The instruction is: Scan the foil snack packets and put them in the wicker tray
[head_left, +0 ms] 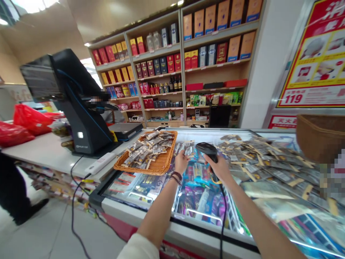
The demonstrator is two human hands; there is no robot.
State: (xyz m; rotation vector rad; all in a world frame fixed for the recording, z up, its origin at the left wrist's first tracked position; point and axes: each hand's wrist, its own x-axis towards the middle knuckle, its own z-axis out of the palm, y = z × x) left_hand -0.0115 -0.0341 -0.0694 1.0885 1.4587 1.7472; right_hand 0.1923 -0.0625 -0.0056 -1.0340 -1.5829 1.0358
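Observation:
My left hand [181, 162], with a beaded bracelet [176, 177] at its wrist, is closed on a small clear packet [189, 147]. In my right hand [219, 167] is a black corded barcode scanner [207, 148]; its head points toward the packet, and its cable [223, 216] hangs down the front of the freezer. Both hands are over the glass top of a chest freezer [161, 212]. Left of my left hand, a wicker tray [163, 166] holds many similar packets [151, 147]. A wide heap of packets [275, 169] lies to the right of my right hand.
At left, a dark checkout terminal [83, 104] stands on a white counter [35, 151], with a power strip [99, 163] and red plastic bags [29, 122] about it. Shelves of boxes [159, 66] line the back. A person's dark-clothed leg [13, 187] shows at far left.

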